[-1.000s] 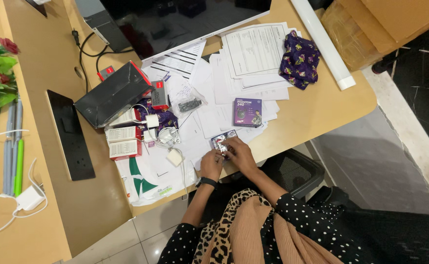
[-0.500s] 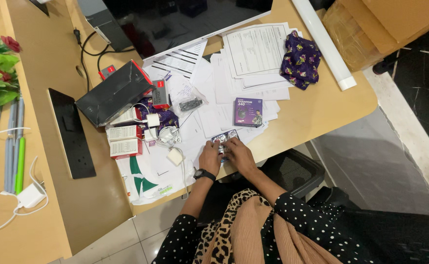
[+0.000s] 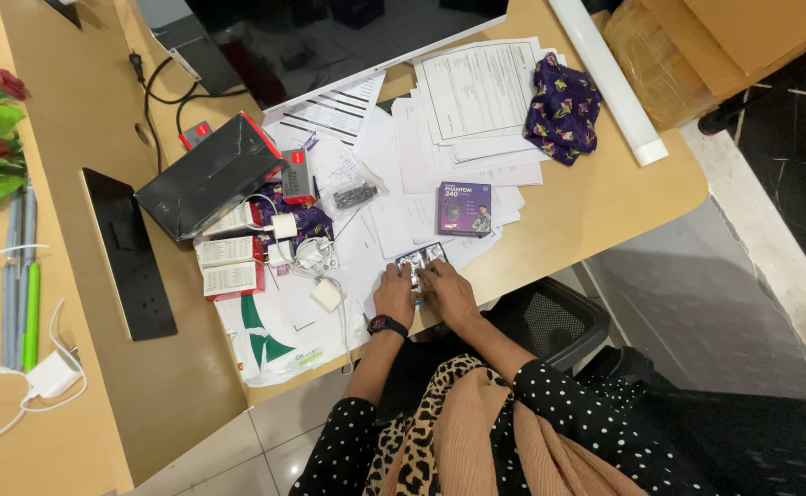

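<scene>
Both hands have closed in since a second ago, my left hand (image 3: 394, 294) and right hand (image 3: 447, 289) now pinching the small shiny packet (image 3: 419, 261) on loose papers (image 3: 380, 225) near the table (image 3: 596, 202) edge, where a slip could drop it.

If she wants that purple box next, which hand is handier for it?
The right hand, probably. The purple box lies up the desk on that hand's side, with only papers between. The left hand sits further off; both hands rest on the small shiny packet.
</scene>
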